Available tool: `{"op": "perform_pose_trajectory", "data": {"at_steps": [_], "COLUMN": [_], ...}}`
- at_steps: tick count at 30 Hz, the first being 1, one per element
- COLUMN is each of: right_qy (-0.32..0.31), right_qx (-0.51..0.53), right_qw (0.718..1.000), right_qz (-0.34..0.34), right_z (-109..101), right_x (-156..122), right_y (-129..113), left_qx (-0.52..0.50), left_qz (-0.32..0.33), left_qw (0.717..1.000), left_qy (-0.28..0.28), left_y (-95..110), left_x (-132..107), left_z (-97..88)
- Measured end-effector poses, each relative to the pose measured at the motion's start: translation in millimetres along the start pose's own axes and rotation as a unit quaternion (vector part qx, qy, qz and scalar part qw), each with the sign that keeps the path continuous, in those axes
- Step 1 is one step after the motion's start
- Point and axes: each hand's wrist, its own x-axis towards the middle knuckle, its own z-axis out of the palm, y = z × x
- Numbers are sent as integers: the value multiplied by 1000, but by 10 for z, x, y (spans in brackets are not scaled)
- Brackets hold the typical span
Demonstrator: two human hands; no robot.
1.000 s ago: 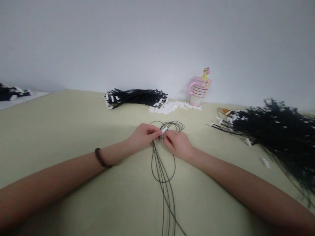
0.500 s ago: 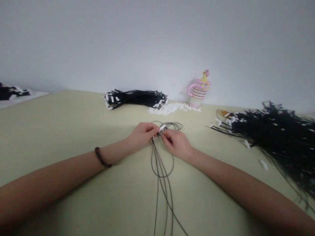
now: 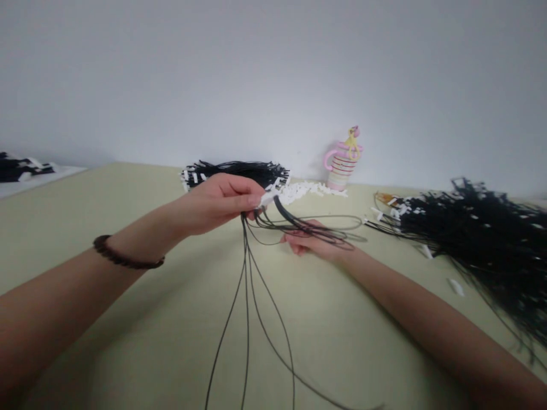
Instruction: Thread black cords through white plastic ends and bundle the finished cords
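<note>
My left hand (image 3: 231, 202) is raised above the table, thumb and fingers pinching a small white plastic piece (image 3: 268, 198) with a bundle of black cords (image 3: 287, 212) at it. Several cord loops stick out to the right, while long loose strands (image 3: 248, 296) hang from under the hand towards the table's near edge. My right hand (image 3: 310, 236) lies lower, behind the loops, its fingers curled. A thin cord runs to its fingertips; whether they grip it is unclear.
At the back lie a bundle of black cords with white ends (image 3: 233, 168) and a heap of small white pieces (image 3: 303, 191). A pink striped mug (image 3: 342, 165) stands by the wall. A large black cord pile (image 3: 482, 233) covers the right side; a loose white piece (image 3: 456, 286) lies near it.
My left hand has lifted up and to the left with the white piece and cords. The right hand has parted from it and stays low, behind the cord loops.
</note>
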Motion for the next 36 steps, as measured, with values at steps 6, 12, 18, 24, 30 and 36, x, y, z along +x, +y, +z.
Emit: {"op": "perform_pose_trajectory", "data": {"at_steps": [6,12,18,24,30,36], "right_qy": [83,138,283,190,134,164], "right_qx": [195,139,-243,-419,-498,-474], "right_qw": [977,981,919,868,853,864], "right_qz": [14,-10,-127,-186,-85,-46], "right_z": [-158,-196,-26,381,640,625], "right_x": [62,106,67,-71,-7,76], "right_y": [35,19,-140,-286,-32,77], "left_qx": [90,108,118,54,28,31], "left_qz": [-67,-52,-75,-116,-126,-114], "left_qw": [985,980,981,991,991,991], "left_qy": [-133,-157,-132,-32,42,58], "left_y": [-27,-346,-562,-725,-822,-854], "left_x": [25,65,81,82,82,99], "left_z": [121,263,314,382,465,501]}}
